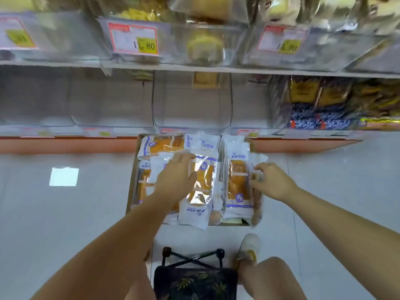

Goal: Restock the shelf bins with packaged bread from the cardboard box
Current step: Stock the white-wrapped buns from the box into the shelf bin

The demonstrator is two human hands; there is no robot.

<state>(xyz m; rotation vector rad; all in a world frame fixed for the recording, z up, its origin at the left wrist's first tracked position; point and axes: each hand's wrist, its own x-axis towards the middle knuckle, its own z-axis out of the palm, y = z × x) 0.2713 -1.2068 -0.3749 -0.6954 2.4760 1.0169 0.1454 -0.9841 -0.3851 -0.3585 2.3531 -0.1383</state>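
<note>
folding stool nr cardboard box

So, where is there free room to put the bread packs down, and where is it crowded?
Free: the clear lower bins behind the cardboard box and to its left; also bare floor either side of it. Crowded: the box itself, full of bread packs, and the lower right bins of dark packets.

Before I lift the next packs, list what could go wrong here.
A pack overhangs the near edge of the box and may slide onto the floor. The right hand seems to pinch only the edge of another pack, which could slip or tear. The stool below you could catch a foot.
</note>
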